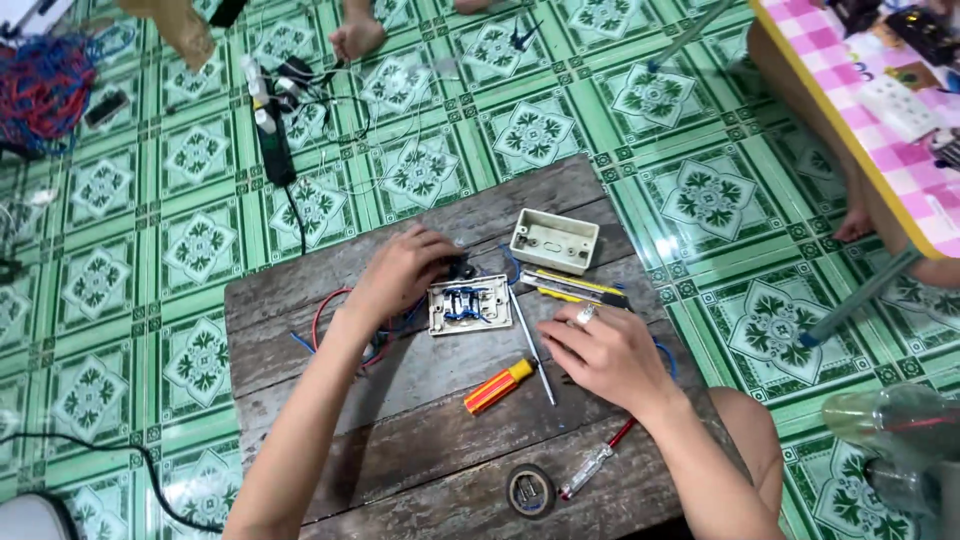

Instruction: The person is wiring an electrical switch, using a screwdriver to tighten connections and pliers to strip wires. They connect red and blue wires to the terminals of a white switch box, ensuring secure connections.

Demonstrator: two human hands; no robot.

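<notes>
My left hand (400, 275) rests on the wooden board (400, 440), fingers curled over a small dark part beside the white switch plate (470, 305), which lies face down with blue wires on its back. My right hand (605, 355), a ring on one finger, lies flat on the board to the right of the plate, apart from it, holding nothing that I can see. An orange and yellow screwdriver (510, 380) lies between the hands. Red and blue wires (330, 320) trail under my left wrist.
A white wall box (553, 240) and a yellow and black utility knife (575, 285) lie at the board's far side. A tape roll (530, 490) and a tester screwdriver (595, 465) lie near me. A power strip (272, 130), wire bundle (45, 85), pink-checked table (880, 110) and other people's bare feet surround.
</notes>
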